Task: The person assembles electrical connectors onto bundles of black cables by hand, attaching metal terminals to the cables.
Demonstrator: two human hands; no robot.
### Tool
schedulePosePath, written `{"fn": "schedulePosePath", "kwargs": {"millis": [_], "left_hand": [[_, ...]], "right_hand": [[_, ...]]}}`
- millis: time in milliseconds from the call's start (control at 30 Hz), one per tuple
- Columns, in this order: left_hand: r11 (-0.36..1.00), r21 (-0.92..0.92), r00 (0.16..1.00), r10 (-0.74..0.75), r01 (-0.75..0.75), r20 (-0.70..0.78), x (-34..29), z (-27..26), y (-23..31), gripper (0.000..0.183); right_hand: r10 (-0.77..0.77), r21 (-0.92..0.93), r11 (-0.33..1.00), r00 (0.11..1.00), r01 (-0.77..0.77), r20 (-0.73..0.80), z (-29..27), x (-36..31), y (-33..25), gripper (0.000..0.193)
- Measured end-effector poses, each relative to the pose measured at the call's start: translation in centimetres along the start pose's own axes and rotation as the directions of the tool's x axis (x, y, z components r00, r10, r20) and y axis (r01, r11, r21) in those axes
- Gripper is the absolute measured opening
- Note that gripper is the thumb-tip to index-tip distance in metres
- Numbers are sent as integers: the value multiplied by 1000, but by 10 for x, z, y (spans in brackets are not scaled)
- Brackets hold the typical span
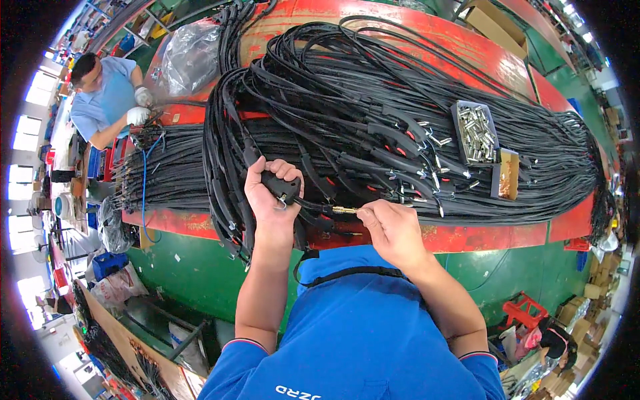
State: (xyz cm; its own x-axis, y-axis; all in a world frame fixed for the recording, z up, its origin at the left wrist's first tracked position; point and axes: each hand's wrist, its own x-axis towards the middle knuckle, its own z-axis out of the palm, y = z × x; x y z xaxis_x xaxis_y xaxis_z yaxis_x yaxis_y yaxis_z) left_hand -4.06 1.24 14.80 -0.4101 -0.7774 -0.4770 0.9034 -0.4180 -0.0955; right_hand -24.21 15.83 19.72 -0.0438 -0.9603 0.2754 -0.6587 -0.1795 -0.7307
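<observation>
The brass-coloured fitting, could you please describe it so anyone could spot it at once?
Find the red table, then the person's right hand over its near edge. The slim fitting extends leftward from that hand, gold amid black cables and silver parts.

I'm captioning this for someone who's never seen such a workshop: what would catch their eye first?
Probably the great mass of black cables, sprawled over a red table across the middle. Near the centre, the left hand holds a black handle and the right hand a brass-coloured fitting. Right of centre, a tray of silvery metal pieces sits on the cables.
</observation>
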Motion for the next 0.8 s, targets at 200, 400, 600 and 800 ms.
{"fn": "schedulePosePath", "kwargs": {"millis": [200, 400, 600, 800], "left_hand": [[1000, -9, 1000, 3, -3, -24, -1, -1, 1, 21], [1000, -4, 1000, 2, -2, -14, -1, 0, 0, 21], [1000, -7, 1000, -4, 4, -11, 0, 0, 1, 20], [1000, -2, 1000, 7, -7, 1, -2, 2, -1, 21]], "right_hand": [[33, 68, 997, 999, -31, -34, -6, 6, -8, 12], [-189, -109, 977, 982, 184, -32, -5, 6, 3, 13], [-115, -51, 992, 993, 113, -38, -7, 8, -3, 12], [-235, -115, 967, 970, 228, -56, -3, 9, 4, 15]]}}
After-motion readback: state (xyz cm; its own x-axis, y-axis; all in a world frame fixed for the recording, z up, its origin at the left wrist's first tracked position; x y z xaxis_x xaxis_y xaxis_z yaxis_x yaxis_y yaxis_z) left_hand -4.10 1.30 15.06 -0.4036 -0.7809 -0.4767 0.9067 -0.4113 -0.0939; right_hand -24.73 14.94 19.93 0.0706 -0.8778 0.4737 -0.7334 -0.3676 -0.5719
